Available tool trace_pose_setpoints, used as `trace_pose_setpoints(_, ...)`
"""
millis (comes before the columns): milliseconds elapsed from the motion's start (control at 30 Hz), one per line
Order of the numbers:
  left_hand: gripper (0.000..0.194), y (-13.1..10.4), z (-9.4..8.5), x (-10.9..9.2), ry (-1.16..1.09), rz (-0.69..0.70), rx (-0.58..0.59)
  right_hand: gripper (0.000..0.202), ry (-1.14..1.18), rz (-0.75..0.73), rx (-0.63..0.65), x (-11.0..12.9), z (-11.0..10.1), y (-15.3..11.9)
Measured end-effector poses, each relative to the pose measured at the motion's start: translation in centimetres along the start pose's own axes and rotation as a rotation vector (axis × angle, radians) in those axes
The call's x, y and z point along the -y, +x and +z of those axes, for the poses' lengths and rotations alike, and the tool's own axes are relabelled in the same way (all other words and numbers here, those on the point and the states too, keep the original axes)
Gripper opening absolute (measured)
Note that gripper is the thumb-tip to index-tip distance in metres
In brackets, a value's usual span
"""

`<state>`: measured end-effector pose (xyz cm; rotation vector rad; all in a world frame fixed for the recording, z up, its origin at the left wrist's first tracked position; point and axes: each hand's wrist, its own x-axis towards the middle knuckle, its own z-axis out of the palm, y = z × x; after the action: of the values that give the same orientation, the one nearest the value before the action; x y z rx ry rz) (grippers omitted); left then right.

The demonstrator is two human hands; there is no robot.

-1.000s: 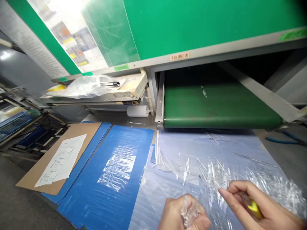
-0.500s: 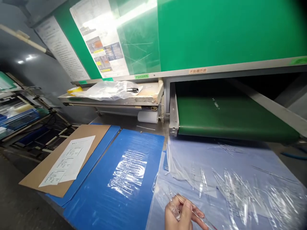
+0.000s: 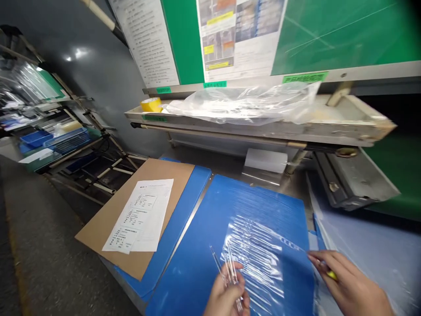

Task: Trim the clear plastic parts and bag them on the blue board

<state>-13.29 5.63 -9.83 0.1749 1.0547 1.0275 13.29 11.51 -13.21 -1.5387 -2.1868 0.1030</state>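
Note:
Several thin clear plastic pieces (image 3: 231, 267) stick up from my left hand (image 3: 226, 289), whose fingers are wrapped round them above the blue board (image 3: 204, 250). On the right, the fingertips of my right hand (image 3: 348, 278) pinch the end of another slender clear piece (image 3: 289, 243), which points left over the board. A small yellow-green item (image 3: 332, 275) shows under that hand's fingers; what it belongs to is hidden. Between my hands, a group of clear pieces (image 3: 259, 259) lies in rows on the board.
Brown cardboard (image 3: 140, 259) with white printed sheets (image 3: 149, 219) lies at the left. Behind stands a shelf (image 3: 348, 127) bearing a plastic bag (image 3: 250, 103) and yellow tape (image 3: 151, 104). A metal conveyor end (image 3: 358, 184) juts out at the right.
The view has swung left and closer to the blue board. My left hand has come over the board with its clear pieces, and my right hand is now plainly in view, pinching a clear piece.

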Motion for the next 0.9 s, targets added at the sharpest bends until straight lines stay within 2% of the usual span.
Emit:
trace_pose_setpoints(133,0.058,1.4,-2.6,-3.0,-0.001,-0.054,0.014,0.031,-0.134,-0.058,0.01,-0.2,3.5,3.8)
trace_pose_setpoints(233,0.062,2.7,-3.3,-4.2,0.061,-0.089,0.041,0.033,-0.14,-0.063,0.032,0.1,5.3,5.2)
trace_pose_setpoints(333,0.059,4.2,-3.4,-4.9,0.136,-0.099,0.097,0.033,-0.142,-0.065,0.057,0.2,6.0,5.8)
trace_pose_setpoints(467,0.044,5.7,-2.9,-5.6,0.198,-0.09,0.138,0.031,-0.132,-0.062,0.086,0.2,6.2,6.3)
trace_pose_setpoints(700,0.042,7.1,-1.8,-6.2,0.259,-0.061,0.046,0.036,-0.078,-0.035,0.092,0.1,6.6,7.0)
trace_pose_setpoints(800,0.04,7.9,-0.8,-5.5,0.388,0.032,-0.006,0.032,-0.017,-0.013,0.099,1.8,5.6,7.1)
trace_pose_setpoints(900,0.042,8.5,1.2,-4.3,0.515,0.162,-0.026,0.022,0.141,0.044,0.123,5.3,4.7,6.3)
